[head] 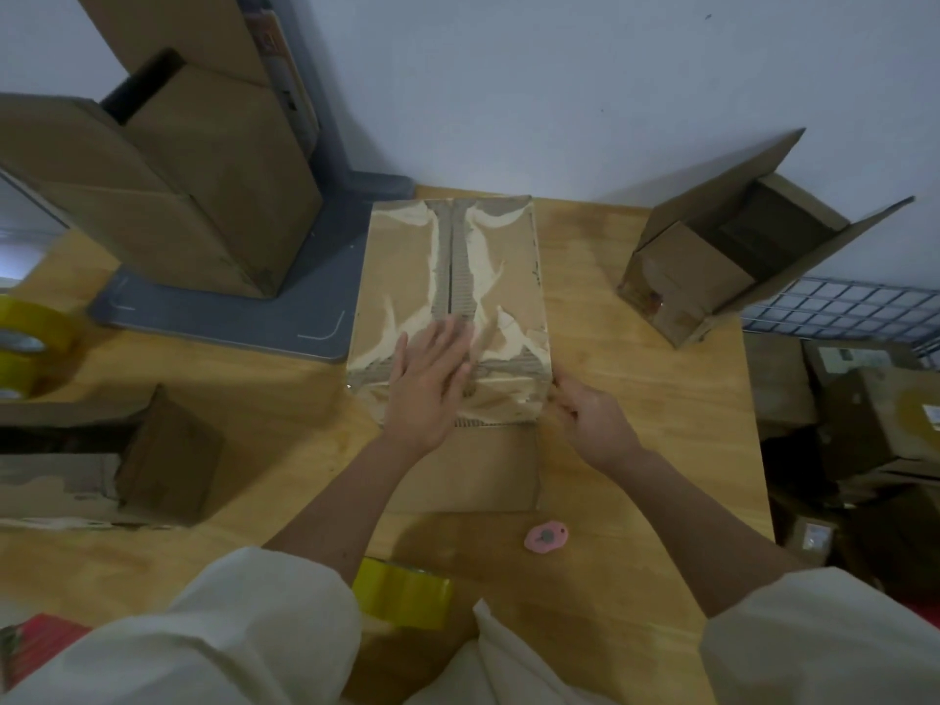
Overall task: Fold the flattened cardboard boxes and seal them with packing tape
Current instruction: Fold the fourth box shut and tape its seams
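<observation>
Running lengthwise away from the person, the cardboard box sits at the centre of the frame on the wooden desk, its long axis pointing from the lower middle toward the wall at the top. Its top seam follows the same line, straight up the picture.

At the far left edge a yellow tape roll stands on the desk, with an open box below it and a tall stack of cartons in the upper left on a grey base.

The left hand lies flat on the near end of the box top, fingers straight and slightly spread, palm down over the seam. The right hand is at the near right corner of the box, its fingers curled in and pinching at the edge there; what exactly lies between them cannot be made out.

The box top is worn: the outer paper has been torn away in pale, ragged streaks and the corrugated ribs show along both sides of the seam. A glossy film catches light across the near end. One brown flap lies flat on the desk toward the person.

Below it, a second yellow tape roll sits at the lower middle, a small pink cutter just right of it. Another open box stands at the upper right.
</observation>
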